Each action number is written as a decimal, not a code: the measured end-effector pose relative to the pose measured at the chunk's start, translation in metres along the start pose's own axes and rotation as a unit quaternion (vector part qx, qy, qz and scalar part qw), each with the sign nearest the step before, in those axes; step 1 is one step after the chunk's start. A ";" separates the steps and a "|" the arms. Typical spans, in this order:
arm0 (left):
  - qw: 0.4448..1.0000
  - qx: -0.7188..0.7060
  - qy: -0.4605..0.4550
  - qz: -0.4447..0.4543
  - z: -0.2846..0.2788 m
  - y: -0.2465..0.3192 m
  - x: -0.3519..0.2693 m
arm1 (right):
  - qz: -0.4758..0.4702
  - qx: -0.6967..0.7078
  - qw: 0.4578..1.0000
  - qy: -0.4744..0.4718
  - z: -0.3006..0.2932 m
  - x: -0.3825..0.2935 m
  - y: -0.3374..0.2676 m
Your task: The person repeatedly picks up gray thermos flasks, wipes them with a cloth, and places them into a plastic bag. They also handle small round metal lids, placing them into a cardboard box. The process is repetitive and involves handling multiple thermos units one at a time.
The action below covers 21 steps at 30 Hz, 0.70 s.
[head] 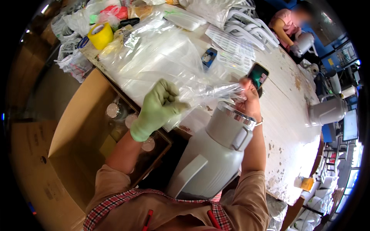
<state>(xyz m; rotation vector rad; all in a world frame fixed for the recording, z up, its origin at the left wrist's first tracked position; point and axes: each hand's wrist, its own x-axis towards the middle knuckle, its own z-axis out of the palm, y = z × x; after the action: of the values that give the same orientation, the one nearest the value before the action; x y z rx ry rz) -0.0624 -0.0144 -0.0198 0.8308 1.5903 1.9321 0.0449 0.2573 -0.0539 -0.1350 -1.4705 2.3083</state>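
My right hand (250, 96), bare with a bracelet at the wrist, pinches a gathered bunch of clear plastic bag (225, 91). My left hand (157, 111) wears a pale green glove. Its fingers are curled and its thumb is stretched out beside the loose film; blur hides whether it grips the plastic. Between my forearms a large grey vacuum jug (214, 158) leans close to my body, with a chrome band near its top and a long side handle. More clear plastic bags (156, 57) lie spread over the worktable (283, 115).
An open cardboard box (78, 121) with round-topped items inside stands at left. Yellow tape (101, 36), a phone (258, 75), a blue tool (209, 57), label sheets (231, 43) and grey handles (248, 26) lie on the table. Another jug (328, 111) is at right; a person (286, 26) works beyond.
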 end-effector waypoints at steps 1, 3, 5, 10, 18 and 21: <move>0.985 0.167 0.010 0.036 0.013 0.005 -0.005 | 0.011 -0.099 0.994 0.053 -0.013 -0.013 -0.005; 0.938 0.345 -0.026 -0.011 0.021 0.007 -0.004 | 0.081 -0.232 0.949 0.197 -0.020 -0.048 -0.015; 0.946 0.291 0.080 0.119 0.025 -0.010 -0.013 | -0.073 -0.249 0.928 0.267 0.019 -0.093 -0.038; 0.955 0.248 -0.025 0.160 0.033 -0.042 -0.068 | -0.167 -0.311 0.935 -0.026 0.060 -0.211 -0.067; 0.963 0.103 -0.248 0.030 0.011 -0.038 -0.181 | 0.018 -0.252 0.967 -0.001 0.059 -0.324 -0.021; 0.947 0.117 -0.287 0.081 0.002 -0.028 -0.214 | 0.028 -0.294 0.951 0.086 0.074 -0.346 -0.004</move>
<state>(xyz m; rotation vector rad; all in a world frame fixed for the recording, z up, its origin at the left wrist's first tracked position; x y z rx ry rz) 0.0865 -0.1600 -0.0768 1.5033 1.4263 1.4167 0.3414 0.0646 -0.0631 -0.5332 -2.0285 1.7683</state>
